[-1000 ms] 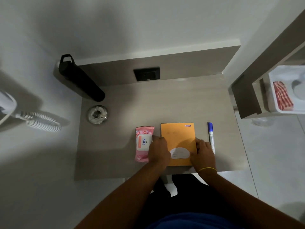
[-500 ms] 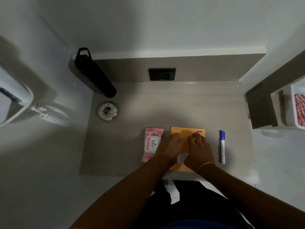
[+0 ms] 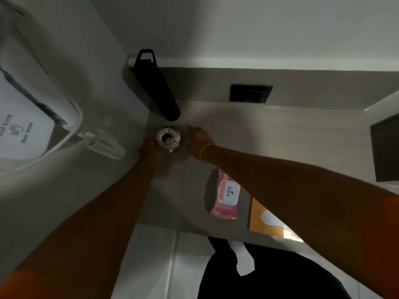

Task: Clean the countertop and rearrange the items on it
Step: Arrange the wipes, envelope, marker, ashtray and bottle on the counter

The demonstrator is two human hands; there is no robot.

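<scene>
A round metal ashtray [image 3: 168, 137] sits at the back left of the grey countertop [image 3: 269, 134]. My left hand [image 3: 150, 148] grips its near-left rim and my right hand [image 3: 199, 141], with a yellow band on the wrist, holds its right side. Just behind the ashtray, a black bottle [image 3: 155, 91] with a loop handle stands in the corner. A pink pack of wipes [image 3: 226, 195] lies near the front edge, partly under my right forearm. To its right an orange notebook [image 3: 259, 214] lies mostly hidden by the arm.
A white wall hair dryer [image 3: 32, 117] with a coiled cord [image 3: 103, 145] hangs on the left wall, close to the ashtray. A black socket plate [image 3: 250, 93] is set in the back panel. A dark shelf end [image 3: 386, 147] juts in at the right.
Both hands left the orange notebook and went back-left to the ashtray, which they now hold. My head turned left, so the marker is out of view.
</scene>
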